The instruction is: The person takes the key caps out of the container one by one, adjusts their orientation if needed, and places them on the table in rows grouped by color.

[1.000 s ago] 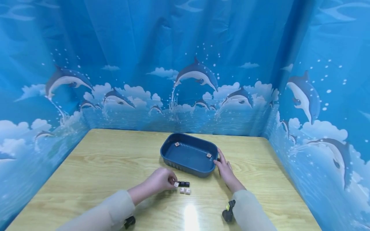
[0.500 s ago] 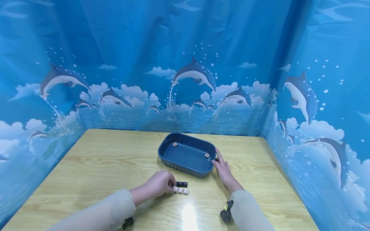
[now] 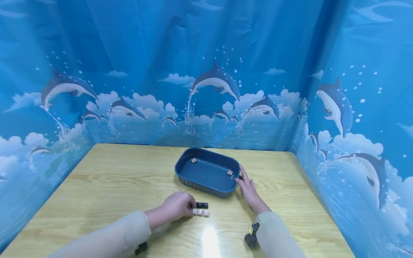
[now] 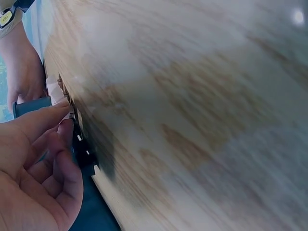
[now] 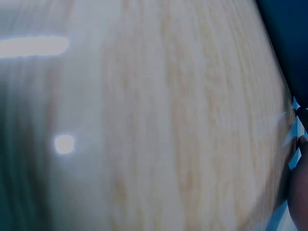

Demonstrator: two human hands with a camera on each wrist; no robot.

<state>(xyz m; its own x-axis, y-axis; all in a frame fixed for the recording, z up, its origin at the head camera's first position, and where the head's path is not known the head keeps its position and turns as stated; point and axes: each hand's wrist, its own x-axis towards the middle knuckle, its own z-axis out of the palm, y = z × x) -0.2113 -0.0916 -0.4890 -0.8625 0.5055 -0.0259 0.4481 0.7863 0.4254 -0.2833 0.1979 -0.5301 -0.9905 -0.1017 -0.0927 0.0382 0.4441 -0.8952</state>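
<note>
A short row of white keycaps [image 3: 200, 213] lies on the table, just nearer than a row of black keycaps [image 3: 202, 205]. My left hand [image 3: 176, 206] pinches the white keycap at the left end of its row; in the left wrist view the thumb and index fingertips [image 4: 62, 111] meet at the row. That hand partly hides the left end of the black row. Farther back stands a dark blue tray [image 3: 206, 190] with two light keycaps [image 3: 194, 160] lying apart inside. My right hand [image 3: 249, 191] holds the tray's right end, thumb over the rim.
The wooden table [image 3: 122, 172] reaches back to a blue curtain [image 3: 155, 71] printed with dolphins, which also closes off both sides. A black wrist device [image 3: 251, 236] hangs beneath the right sleeve. Light glares off the table's front middle.
My left hand has brought a white keycap down and toward me, from beside the black row to the left end of the white row. My right hand stays on the tray.
</note>
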